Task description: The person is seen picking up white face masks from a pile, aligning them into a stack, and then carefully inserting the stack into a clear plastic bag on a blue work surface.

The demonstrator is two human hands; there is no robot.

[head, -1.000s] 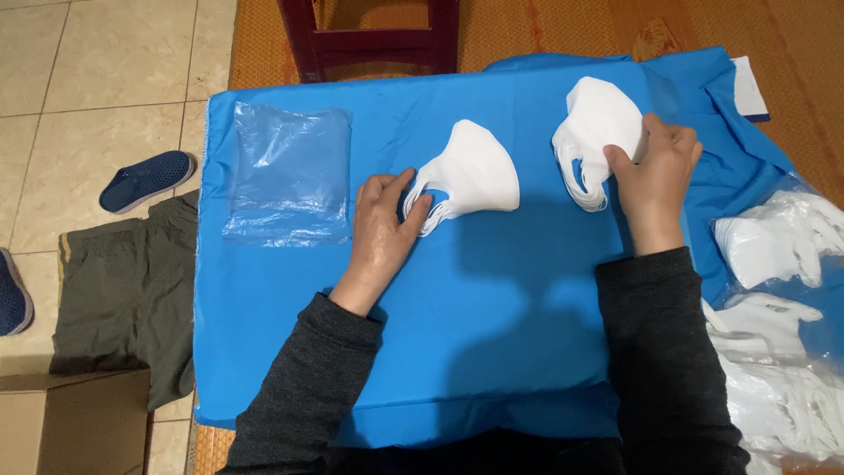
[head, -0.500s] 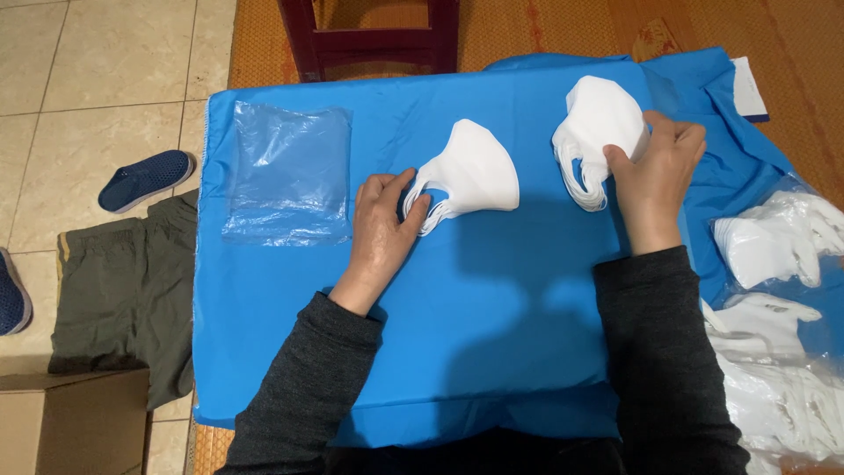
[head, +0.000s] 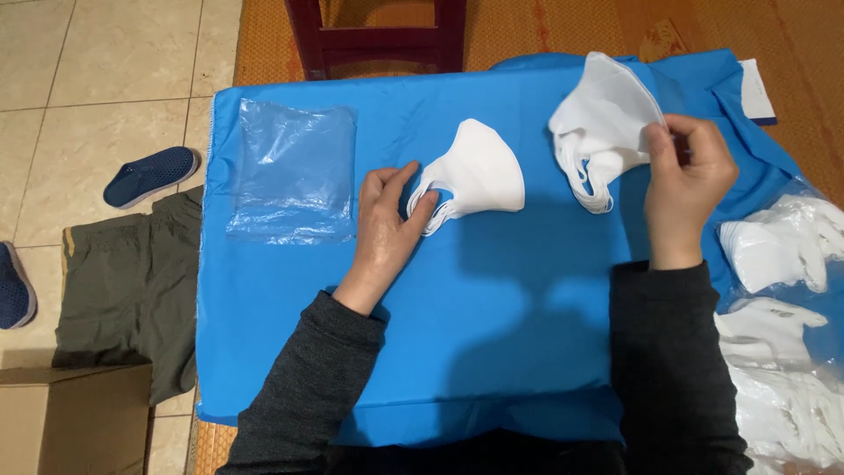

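Observation:
A blue cloth [head: 492, 325] covers the table. My left hand [head: 387, 220] rests on it with its fingers on the ear loops of a small stack of white face masks [head: 479, 171]. My right hand [head: 690, 176] pinches the edge of a second stack of white masks [head: 602, 114], holding it tilted just above the cloth. A pile of clear plastic bags [head: 294, 171] lies flat to the left of my left hand.
Bagged white masks [head: 782, 255] are heaped at the right edge. A dark red chair [head: 378, 35] stands beyond the table. On the tiled floor at left lie blue shoes [head: 149, 176], olive trousers [head: 132, 290] and a cardboard box [head: 75, 418].
My right hand has lifted and tilted its stack of masks off the cloth. My left hand stays on the other stack.

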